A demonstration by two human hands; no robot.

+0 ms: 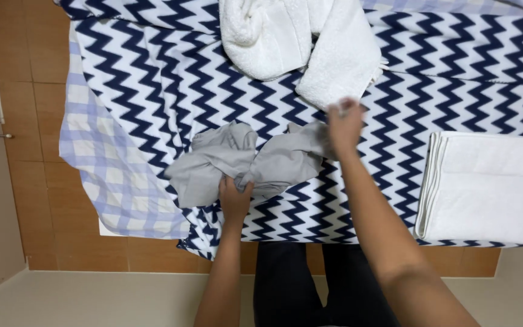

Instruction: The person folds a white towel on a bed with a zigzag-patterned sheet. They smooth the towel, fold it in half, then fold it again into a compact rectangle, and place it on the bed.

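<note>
Here the left hand (235, 200) grips the crumpled grey cloth (246, 162) near the zigzag bedcover's (152, 91) front edge; the right hand (344, 124) pinches its far corner; open cover lies between it and the folded white towel (485, 188).

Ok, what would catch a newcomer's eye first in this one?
The navy-and-white zigzag sheet fills the view. At its middle lies a crumpled grey cloth, with the left hand shut on its near edge and the right hand pinching its far right corner. A folded white towel sits at right.
</note>
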